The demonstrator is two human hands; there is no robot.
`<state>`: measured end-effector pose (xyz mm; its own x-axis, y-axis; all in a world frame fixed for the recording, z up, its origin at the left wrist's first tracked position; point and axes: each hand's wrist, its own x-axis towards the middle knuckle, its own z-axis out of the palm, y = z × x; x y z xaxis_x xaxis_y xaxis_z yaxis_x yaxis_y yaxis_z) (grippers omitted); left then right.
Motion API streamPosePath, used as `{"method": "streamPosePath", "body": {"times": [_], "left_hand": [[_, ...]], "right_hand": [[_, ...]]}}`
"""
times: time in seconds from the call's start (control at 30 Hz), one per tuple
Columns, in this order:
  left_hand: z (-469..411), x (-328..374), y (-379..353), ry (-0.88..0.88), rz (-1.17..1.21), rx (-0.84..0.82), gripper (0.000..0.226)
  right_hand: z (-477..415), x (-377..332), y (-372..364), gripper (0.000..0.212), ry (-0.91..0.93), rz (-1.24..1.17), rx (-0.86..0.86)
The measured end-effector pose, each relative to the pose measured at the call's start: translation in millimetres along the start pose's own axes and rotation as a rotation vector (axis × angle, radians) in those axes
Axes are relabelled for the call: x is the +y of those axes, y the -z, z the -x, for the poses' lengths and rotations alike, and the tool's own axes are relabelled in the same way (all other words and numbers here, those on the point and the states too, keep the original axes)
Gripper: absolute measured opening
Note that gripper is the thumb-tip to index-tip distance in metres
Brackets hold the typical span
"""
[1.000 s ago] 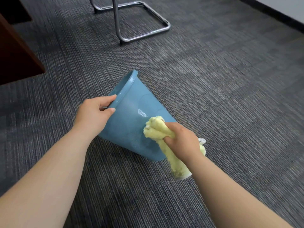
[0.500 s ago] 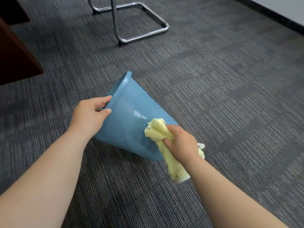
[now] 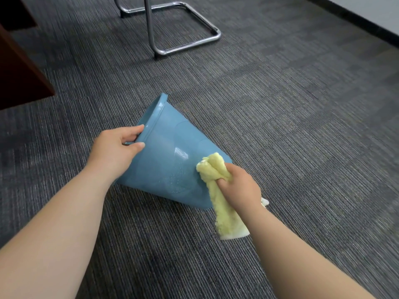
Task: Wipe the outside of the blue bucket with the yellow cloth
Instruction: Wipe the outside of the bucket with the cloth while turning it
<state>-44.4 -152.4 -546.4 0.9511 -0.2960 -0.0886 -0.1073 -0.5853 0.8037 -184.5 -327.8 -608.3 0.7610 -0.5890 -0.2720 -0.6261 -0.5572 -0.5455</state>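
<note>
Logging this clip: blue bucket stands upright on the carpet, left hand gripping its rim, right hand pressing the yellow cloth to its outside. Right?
Not upright: the head view shows the blue bucket tipped over. The left hand, right hand and yellow cloth are as stated.

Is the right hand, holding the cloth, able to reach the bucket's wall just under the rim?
Probably yes. The blue bucket lies tilted, its outer wall bare between the yellow cloth in the right hand and the rim, which the left hand grips. Only the left thumb covers a small patch there.
</note>
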Motion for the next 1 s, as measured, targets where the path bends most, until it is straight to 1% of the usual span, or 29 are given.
{"method": "streamPosePath", "body": {"times": [0.07,0.17,0.27,0.33,0.43,0.57,0.63,0.73,0.8,0.9,0.93,1.0], "left_hand": [[1,1,0,-0.001,0.014,-0.006,0.041],[2,1,2,0.001,0.028,-0.008,0.041],[2,0,2,0.010,0.031,-0.004,0.042],[0,-1,1,0.011,0.024,0.006,0.042],[-2,-2,0,0.018,0.033,0.010,0.042],[-2,-4,-1,0.006,0.024,0.005,0.042],[-2,-4,-2,-0.011,0.020,0.001,0.042],[-3,-4,-2,-0.019,-0.001,0.012,0.042],[-4,-4,-3,-0.019,0.004,0.017,0.042],[-4,-3,-6,-0.056,-0.016,-0.005,0.043],[-4,-2,-6,-0.076,-0.027,-0.034,0.045],[-2,-2,-7,-0.125,-0.033,-0.164,0.058]], "right_hand": [[-1,9,3,0.018,-0.066,-0.009,0.008],[-1,25,5,0.016,-0.192,0.009,-0.002],[-1,26,4,0.007,-0.192,0.030,-0.007],[-2,21,3,0.008,-0.134,0.018,-0.008],[-4,17,2,0.020,-0.097,0.024,-0.015],[-3,32,7,0.020,-0.244,-0.003,-0.031],[-1,37,8,0.019,-0.283,-0.001,-0.046],[-2,30,7,0.014,-0.249,0.018,-0.033],[-4,20,5,0.007,-0.182,-0.006,-0.022],[-5,10,3,0.004,-0.097,-0.026,-0.004],[-6,9,2,0.009,-0.100,-0.034,0.000],[-5,14,4,0.015,-0.152,-0.065,0.008]]}}
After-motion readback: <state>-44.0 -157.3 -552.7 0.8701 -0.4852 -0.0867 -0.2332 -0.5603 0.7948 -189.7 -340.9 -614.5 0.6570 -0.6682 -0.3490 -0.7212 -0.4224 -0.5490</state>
